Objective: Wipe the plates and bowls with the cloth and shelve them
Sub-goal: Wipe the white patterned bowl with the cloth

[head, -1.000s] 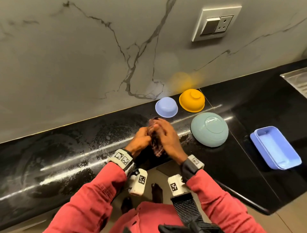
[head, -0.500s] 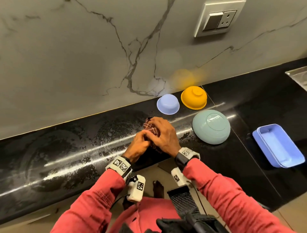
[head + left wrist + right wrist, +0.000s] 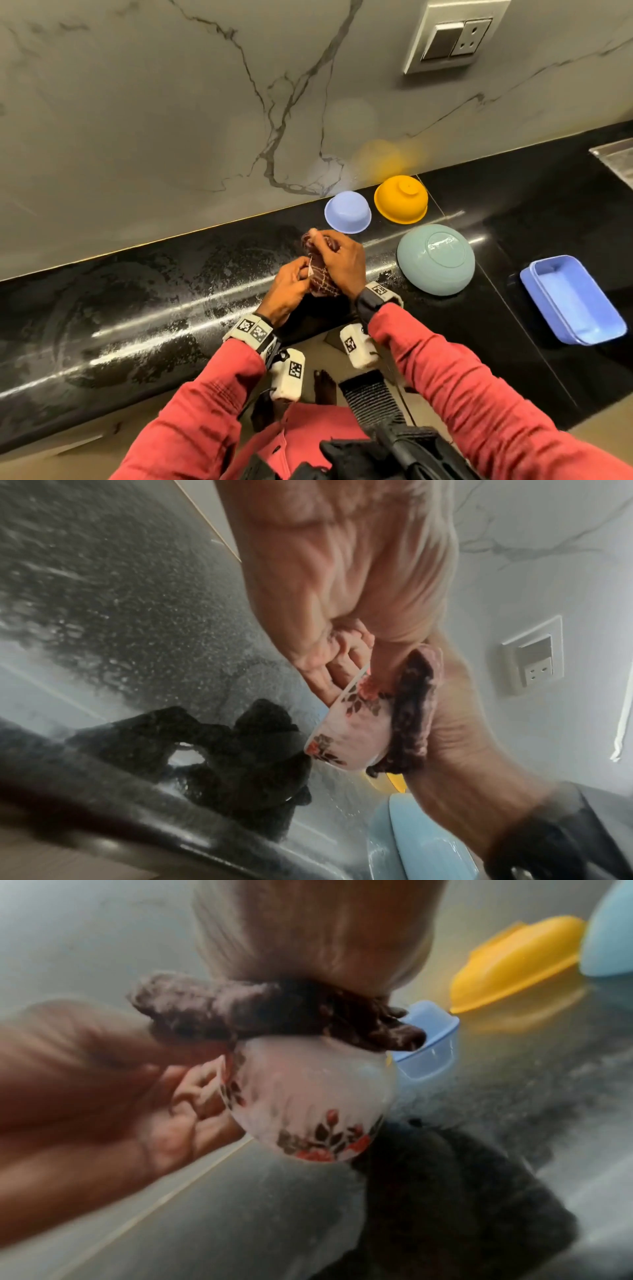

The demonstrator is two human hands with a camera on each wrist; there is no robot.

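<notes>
Above the black counter (image 3: pixel 144 308), my left hand (image 3: pixel 291 284) grips a small white bowl with red flowers (image 3: pixel 352 729) by its rim. My right hand (image 3: pixel 339 260) holds a dark maroon cloth (image 3: pixel 320 284) bunched against the bowl's base. In the right wrist view the cloth (image 3: pixel 240 1012) lies over the floral bowl (image 3: pixel 308 1102). From the head view the bowl is almost hidden between my hands. A lilac bowl (image 3: pixel 347 212), a yellow bowl (image 3: pixel 400 200) and a large teal bowl (image 3: pixel 435 258) stand upside down on the counter to the right.
A blue rectangular tray (image 3: pixel 572 299) lies at the far right of the counter. A metal sink edge (image 3: pixel 616 161) shows at the right border. The marble wall (image 3: pixel 171 120) carries a switch and socket plate (image 3: pixel 452 37). The counter's left part is wet and streaked.
My right hand has turned over the cloth and slid it round the bowl. Both hands have drifted slightly toward the wall.
</notes>
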